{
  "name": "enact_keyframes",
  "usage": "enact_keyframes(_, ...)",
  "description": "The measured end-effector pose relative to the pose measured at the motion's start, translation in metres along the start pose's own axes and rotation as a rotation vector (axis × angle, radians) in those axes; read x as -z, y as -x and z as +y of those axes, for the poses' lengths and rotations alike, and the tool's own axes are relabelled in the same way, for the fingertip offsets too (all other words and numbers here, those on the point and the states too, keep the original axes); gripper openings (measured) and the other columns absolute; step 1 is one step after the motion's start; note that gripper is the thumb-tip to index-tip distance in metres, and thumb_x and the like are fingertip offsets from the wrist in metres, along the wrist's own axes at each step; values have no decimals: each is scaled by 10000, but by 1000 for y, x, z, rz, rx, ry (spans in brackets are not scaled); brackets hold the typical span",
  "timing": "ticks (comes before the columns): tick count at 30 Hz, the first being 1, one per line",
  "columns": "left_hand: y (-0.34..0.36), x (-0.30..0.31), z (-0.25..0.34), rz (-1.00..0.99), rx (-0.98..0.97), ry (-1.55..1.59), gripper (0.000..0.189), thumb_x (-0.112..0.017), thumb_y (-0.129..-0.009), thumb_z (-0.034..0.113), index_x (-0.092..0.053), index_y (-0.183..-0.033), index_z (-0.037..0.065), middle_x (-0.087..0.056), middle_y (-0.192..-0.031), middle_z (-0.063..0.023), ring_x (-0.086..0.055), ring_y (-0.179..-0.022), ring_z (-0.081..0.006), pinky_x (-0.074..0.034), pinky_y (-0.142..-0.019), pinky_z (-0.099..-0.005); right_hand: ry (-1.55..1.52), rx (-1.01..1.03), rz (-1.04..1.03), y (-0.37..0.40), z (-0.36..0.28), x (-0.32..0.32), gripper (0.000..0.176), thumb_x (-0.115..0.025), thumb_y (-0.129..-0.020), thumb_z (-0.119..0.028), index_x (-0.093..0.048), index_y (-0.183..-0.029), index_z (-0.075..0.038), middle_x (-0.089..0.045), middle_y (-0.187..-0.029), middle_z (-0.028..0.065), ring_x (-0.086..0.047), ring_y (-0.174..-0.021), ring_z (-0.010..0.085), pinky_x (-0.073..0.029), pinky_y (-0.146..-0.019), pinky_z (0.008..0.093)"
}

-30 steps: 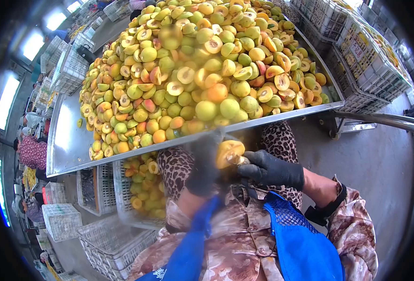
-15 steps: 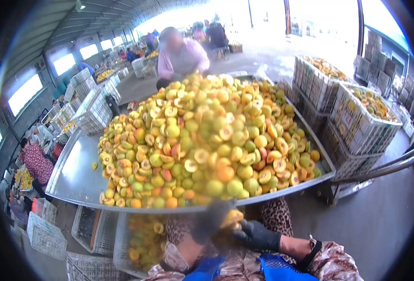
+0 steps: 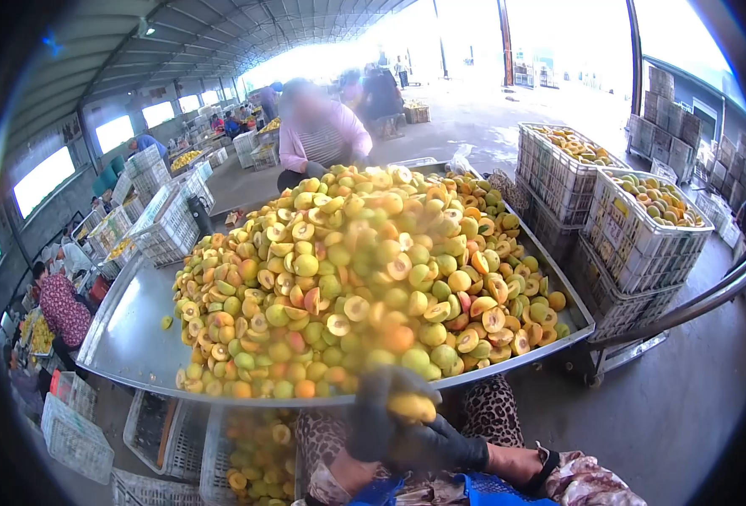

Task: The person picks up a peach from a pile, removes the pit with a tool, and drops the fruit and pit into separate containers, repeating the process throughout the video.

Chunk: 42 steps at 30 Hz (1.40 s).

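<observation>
Fingers of left hand (image 3: 373,417), black-gloved and blurred, curled over yellow peach (image 3: 413,408), gripping it. Fingers of right hand (image 3: 450,444), also gloved, bent against peach's underside; whether they gripped it, could not tell. Peach sat between both hands, just below near edge of table (image 3: 128,329). Table carried heap of peaches (image 3: 348,278), many halved. Crate (image 3: 251,447) with fruit stood under table; stacked crates (image 3: 643,236) at right.

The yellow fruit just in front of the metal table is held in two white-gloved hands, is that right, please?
Not quite: the gloves are black, not white. The head view shows the yellow fruit held just in front of the metal table by the left hand and the right hand, both black-gloved.
</observation>
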State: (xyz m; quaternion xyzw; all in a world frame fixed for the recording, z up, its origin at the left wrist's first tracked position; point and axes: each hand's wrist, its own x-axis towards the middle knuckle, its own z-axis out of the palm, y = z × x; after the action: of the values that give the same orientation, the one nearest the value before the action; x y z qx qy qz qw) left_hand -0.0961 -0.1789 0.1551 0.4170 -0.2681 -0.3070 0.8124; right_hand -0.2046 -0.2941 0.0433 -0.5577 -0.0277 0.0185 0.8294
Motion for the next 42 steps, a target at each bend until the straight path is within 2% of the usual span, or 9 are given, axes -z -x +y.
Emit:
enact_keyframes(4, -11, 21, -25, -231, -16, 129, 526, -424, -1094, 457, -607, -886, 10, -640, -815, -152, -666, -775, -342, -551, -732, -465, 378, 175, -166, 0, -10, 3, 480, -511, -1054, -216, -468, -1502, -51, -308, -1604, 161, -251, -1519, 308, -175, -1253, 421)
enact_keyframes(14, 42, 124, 25, 576, -158, 172, 481, -494, -1061, 515, -670, -888, 102, -672, -791, -90, -694, -746, -309, -595, -709, -499, 624, 332, -55, 1, -36, -18, 238, -630, -987, -264, -582, -1052, -40, -653, -785, 92, -719, -784, 283, -569, -704, 412)
enact_keyframes(17, 106, 267, 30, 850, -10, -1299, 423, -537, -1068, 340, -727, -999, -32, -737, -1006, -119, -706, -836, -229, -564, -841, -354, 1293, -230, -115, 7, 41, 29, 324, -563, -1024, -377, -640, -1058, -64, -710, -874, 165, -700, -803, 375, -562, -707, 471)
enact_keyframes(20, 74, 284, 6, 632, -570, -1842, 331, -605, -1018, 252, -744, -1048, -47, -745, -1081, -157, -703, -987, -263, -531, -936, -353, 1206, -207, -173, 7, 32, 20, 432, -585, -984, -470, -654, -1045, -48, -692, -820, 260, -684, -790, 453, -527, -691, 556)
enact_keyframes(22, 8, 258, -25, 624, -449, -1138, 256, -648, -956, 159, -734, -1105, -31, -726, -1155, -189, -657, -1155, -322, -500, -1007, -399, 1121, -230, -85, 2, 51, 21, 388, -595, -987, -445, -647, -1050, -65, -690, -827, 262, -678, -766, 461, -528, -677, 552)
enact_keyframes(26, -144, 202, -59, 385, -760, -1567, 495, -726, -863, 231, -608, -1307, 46, -632, -1314, -192, -619, -1187, -381, -482, -1013, -495, 1349, 84, -43, 3, 45, 31, 386, -630, -970, -444, -611, -1014, -60, -680, -794, 235, -675, -737, 455, -536, -633, 519)
enact_keyframes(31, -213, 208, -106, 546, -317, -2006, 353, -738, -764, 339, -628, -1019, 122, -598, -1068, -125, -575, -1038, -373, -459, -886, -512, 1196, -163, 131, 32, 7, 34, 384, -603, -990, -442, -560, -1076, -70, -679, -776, 239, -675, -747, 464, -523, -650, 543)
enact_keyframes(36, -196, 211, -107, 377, -576, -1239, 318, -776, -722, 156, -604, -982, 89, -632, -990, -118, -616, -926, -310, -503, -843, -446, 981, -55, 216, 23, -25, 22, 360, -553, -1026, -426, -560, -1108, -76, -694, -819, 236, -679, -797, 465, -526, -700, 534)
enact_keyframes(42, -75, 123, -52, 324, -101, 35, 354, -703, -833, 71, -594, -1169, 41, -652, -1005, -92, -697, -921, -222, -624, -761, -334, 776, 175, 248, -21, -37, 8, 410, -546, -1036, -398, -565, -1269, -61, -692, -1028, 255, -678, -974, 437, -525, -834, 494)
